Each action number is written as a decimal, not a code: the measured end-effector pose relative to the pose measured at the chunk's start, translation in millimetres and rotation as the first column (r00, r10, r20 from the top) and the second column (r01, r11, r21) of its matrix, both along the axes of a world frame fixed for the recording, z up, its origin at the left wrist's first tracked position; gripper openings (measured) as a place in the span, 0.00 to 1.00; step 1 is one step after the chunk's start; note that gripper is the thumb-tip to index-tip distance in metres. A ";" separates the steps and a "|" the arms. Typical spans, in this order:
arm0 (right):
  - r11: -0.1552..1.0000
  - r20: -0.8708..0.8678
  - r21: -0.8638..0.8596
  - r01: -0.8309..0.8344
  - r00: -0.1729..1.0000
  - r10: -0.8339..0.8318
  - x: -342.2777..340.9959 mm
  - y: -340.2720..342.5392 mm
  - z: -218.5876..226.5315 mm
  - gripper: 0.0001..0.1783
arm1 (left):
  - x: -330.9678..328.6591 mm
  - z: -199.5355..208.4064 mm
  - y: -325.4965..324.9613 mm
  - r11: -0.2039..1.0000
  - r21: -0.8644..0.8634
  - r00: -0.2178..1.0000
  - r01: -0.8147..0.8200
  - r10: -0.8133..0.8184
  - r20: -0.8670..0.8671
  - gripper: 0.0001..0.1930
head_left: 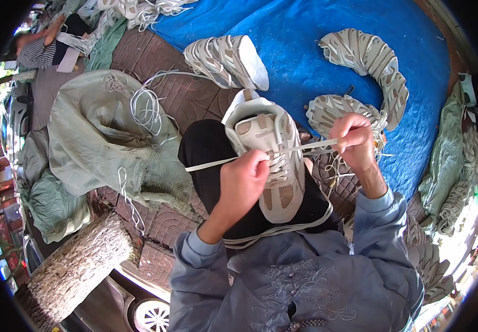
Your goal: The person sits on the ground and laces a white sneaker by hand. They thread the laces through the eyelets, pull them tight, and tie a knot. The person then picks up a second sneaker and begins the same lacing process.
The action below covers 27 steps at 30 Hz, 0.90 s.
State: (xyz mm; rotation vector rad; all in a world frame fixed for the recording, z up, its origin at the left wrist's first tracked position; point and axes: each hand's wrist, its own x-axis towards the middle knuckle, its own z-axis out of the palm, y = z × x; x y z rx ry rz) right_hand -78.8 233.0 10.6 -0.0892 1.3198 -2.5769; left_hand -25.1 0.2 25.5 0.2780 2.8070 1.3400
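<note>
A: Take the beige-and-white sneaker [291, 166] as the clock's centre. Where does it sit?

B: On the person's lap, over the black trousers [201, 145], toe at six o'clock, heel at twelve.

A: And the fingers?

B: The right hand [355, 141], at three o'clock, pinches the flat cream lace [317, 145] between thumb and forefinger. The left hand [242, 182], at eight o'clock, is curled closed around it; a short tail sticks out toward nine. The pinch itself is hidden behind the knuckles.

A: How far along is the lacing?

B: Rows already cross the throat above the toe, so I'd judge the lower part done. The length near the tongue [262, 135] looks taut, and I see no knot or bow. I can't count any unfilled eyelets; the left hand covers part of that edge.

A: Is there room to move?

B: Upward, mostly. Bare blue tarp [294, 30] spreads at twelve, between a shoe stack [225, 61] at eleven and a curved shoe row [380, 72] near two. A shorter shoe bundle [333, 110] lies just past the right hand, seemingly lower down. A slack grey-green sack [78, 133] fills nine, loose white cord [147, 108] ten, and a rough log [84, 263] eight.
</note>
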 end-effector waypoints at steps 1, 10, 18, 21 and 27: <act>0.994 -0.014 -0.101 0.031 0.999 -0.033 0.9 0.3 -5.8 0.06 | -0.4 -3.9 7.3 0.997 -0.082 0.996 -0.003 -0.004 -0.085 0.05; 0.666 -0.164 0.743 -0.065 0.947 0.275 -38.6 37.6 -38.2 0.06 | -6.9 -12.6 -20.1 0.923 -0.341 0.929 -0.179 0.044 -0.368 0.13; 0.054 -0.435 0.704 0.708 0.369 0.822 -46.4 39.1 -20.1 0.02 | -6.7 5.0 -59.7 0.758 -0.652 0.938 0.021 -0.240 -0.249 0.06; -0.071 -0.445 0.559 0.826 0.371 0.815 -46.7 28.3 -3.1 0.04 | -11.6 16.9 -72.8 0.642 -0.758 0.853 -0.115 -0.328 -0.406 0.07; -0.404 -0.072 0.895 0.186 0.957 0.280 -64.2 85.3 -27.2 0.03 | -1.6 16.2 -73.1 0.806 -0.580 0.969 -0.118 -0.034 -0.244 0.04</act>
